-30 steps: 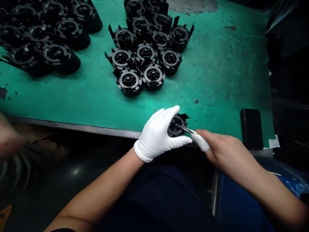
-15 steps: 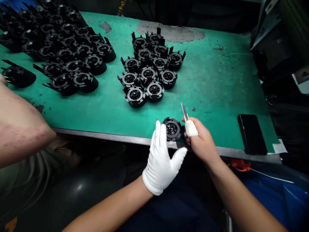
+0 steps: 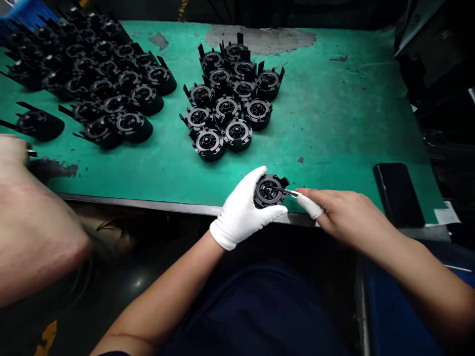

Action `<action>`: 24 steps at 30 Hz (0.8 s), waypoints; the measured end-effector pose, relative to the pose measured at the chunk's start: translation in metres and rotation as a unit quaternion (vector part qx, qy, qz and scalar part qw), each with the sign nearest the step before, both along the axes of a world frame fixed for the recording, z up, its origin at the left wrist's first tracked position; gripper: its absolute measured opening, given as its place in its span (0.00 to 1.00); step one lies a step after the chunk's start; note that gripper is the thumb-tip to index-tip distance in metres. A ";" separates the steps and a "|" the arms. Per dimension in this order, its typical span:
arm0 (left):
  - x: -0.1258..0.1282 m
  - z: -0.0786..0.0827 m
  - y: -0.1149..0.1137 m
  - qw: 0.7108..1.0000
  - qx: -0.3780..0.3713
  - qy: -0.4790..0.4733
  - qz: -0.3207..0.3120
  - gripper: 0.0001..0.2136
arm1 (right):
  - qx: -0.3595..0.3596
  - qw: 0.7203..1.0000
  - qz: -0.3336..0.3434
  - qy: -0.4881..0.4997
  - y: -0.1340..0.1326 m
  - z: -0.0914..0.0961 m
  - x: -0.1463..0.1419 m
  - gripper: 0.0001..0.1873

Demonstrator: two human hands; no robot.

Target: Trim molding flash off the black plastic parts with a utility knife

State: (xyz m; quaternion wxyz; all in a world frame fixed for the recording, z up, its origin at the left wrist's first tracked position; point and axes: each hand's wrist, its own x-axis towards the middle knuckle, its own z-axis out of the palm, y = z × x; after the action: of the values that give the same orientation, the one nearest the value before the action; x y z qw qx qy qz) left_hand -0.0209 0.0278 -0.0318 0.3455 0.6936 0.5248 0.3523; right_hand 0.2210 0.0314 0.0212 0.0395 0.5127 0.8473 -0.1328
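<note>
In a white glove, my left hand (image 3: 243, 207) grips a round black plastic part (image 3: 267, 190) at the near edge of the green table, thumb on the near side and fingers around the far left. My right hand (image 3: 330, 207), bare apart from a white cover on its thumb, holds a craft knife (image 3: 290, 193). The blade points left and reaches over the part's face, near its centre. Whether the tip touches the plastic I cannot tell. A tab sticks out at the part's upper right.
Beyond my hands stands a cluster of similar black parts (image 3: 227, 108). A bigger group (image 3: 107, 89) fills the back left, before a blue bin (image 3: 31, 20). A phone (image 3: 399, 194) lies at right. Another person's arm (image 3: 33, 227) reaches in from the left.
My left hand has closed around the black part, which has shifted slightly up and right. My right hand has turned the knife from pointing up to pointing left over it. The other person's arm has moved.
</note>
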 end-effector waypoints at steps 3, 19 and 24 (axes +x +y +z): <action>0.003 -0.001 -0.002 1.000 0.007 -0.003 0.012 0.43 | -0.004 0.999 -0.016 0.031 0.001 0.002 0.001 0.23; 0.006 -0.007 -0.003 0.999 0.029 -0.001 0.030 0.43 | -0.083 0.995 -0.027 0.047 -0.014 0.012 -0.008 0.21; 0.009 -0.007 -0.005 0.998 0.037 0.001 0.042 0.43 | -0.035 0.995 -0.071 0.058 -0.023 0.003 -0.011 0.20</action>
State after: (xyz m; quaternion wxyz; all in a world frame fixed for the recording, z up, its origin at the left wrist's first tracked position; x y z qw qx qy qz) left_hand -0.0116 0.0225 -0.0388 0.3038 0.6833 0.5407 0.3852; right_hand 0.2096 0.0084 0.0240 -0.0011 0.5614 0.8046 -0.1938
